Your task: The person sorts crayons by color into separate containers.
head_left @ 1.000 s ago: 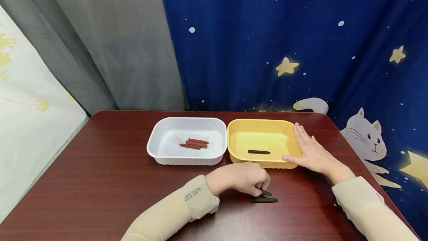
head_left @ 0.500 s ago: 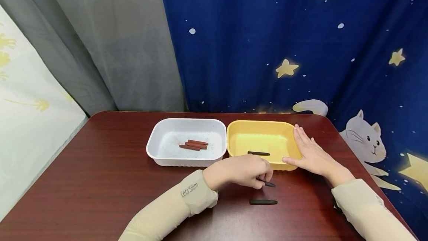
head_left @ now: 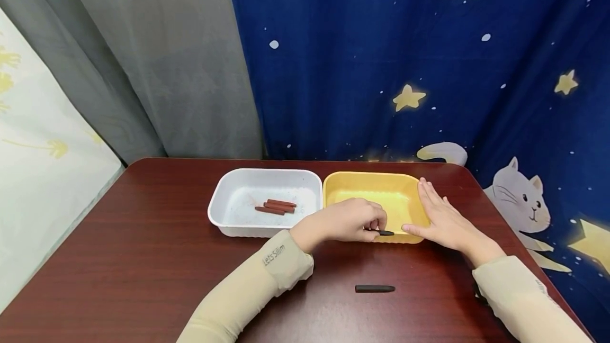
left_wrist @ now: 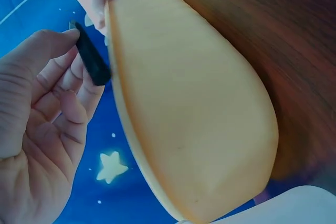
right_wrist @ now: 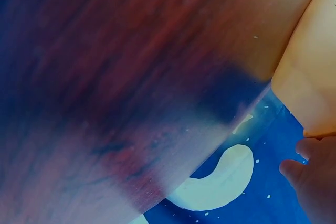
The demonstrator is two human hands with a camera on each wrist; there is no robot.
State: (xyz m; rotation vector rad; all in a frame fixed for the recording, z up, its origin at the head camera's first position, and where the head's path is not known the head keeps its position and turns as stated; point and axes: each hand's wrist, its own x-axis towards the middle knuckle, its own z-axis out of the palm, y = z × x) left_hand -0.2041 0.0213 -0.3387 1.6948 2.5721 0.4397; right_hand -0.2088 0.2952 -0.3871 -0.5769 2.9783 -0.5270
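My left hand pinches a black crayon between thumb and fingers, over the front rim of a yellow plastic bin. In the left wrist view this crayon slants just outside the bin's rim, held near one end by the thumb. My right hand rests on the bin's right end with fingers straight and the thumb over the front corner. Another black crayon lies on the table in front of the bin. The inside of the bin near its front is hidden behind my left hand.
A white plastic bin stands against the yellow one's left side, with three brown crayons lying in it. Both bins stand toward the back edge of the dark red wooden table. Curtains hang behind it.
My left hand has lifted one black crayon off the table and carried it forward to the yellow bin, covering the crayon seen inside earlier. The right hand has stayed on the bin.
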